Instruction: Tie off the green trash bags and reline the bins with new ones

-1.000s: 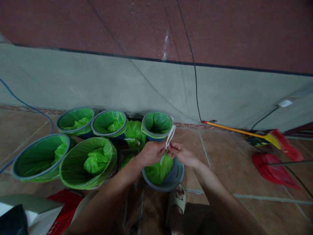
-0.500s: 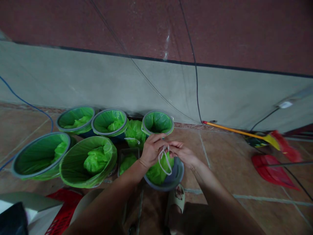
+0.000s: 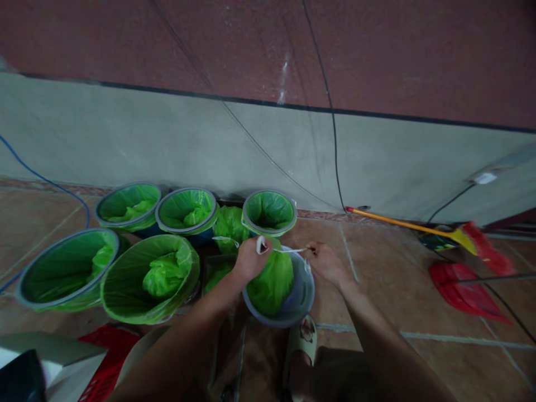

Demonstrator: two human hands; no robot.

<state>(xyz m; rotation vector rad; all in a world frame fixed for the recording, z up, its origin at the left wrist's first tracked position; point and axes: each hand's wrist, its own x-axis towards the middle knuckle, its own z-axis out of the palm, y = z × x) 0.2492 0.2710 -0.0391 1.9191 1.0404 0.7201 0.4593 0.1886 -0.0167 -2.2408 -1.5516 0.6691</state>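
A green garbage bag (image 3: pixel 271 285) stands gathered inside a small grey-blue bin (image 3: pixel 305 296) in front of me. My left hand (image 3: pixel 251 261) is closed at the bag's bunched neck, gripping a white drawstring (image 3: pixel 291 250) that loops over the fingers. The string runs taut across to my right hand (image 3: pixel 324 261), whose fingers pinch its other end just right of the bin. What lies inside the left fist is partly hidden.
Several bins with green liners, such as a round bin (image 3: pixel 269 212), stand left and behind. A red dustpan (image 3: pixel 463 290) and a yellow-handled broom (image 3: pixel 393 222) lie to the right. A red basket (image 3: pixel 104 363) is at lower left. Cables hang along the wall (image 3: pixel 167 134).
My hands have moved apart from being together over the bag. The right hand has gone to the right, and the drawstring, loose and looped before, is now stretched between them.
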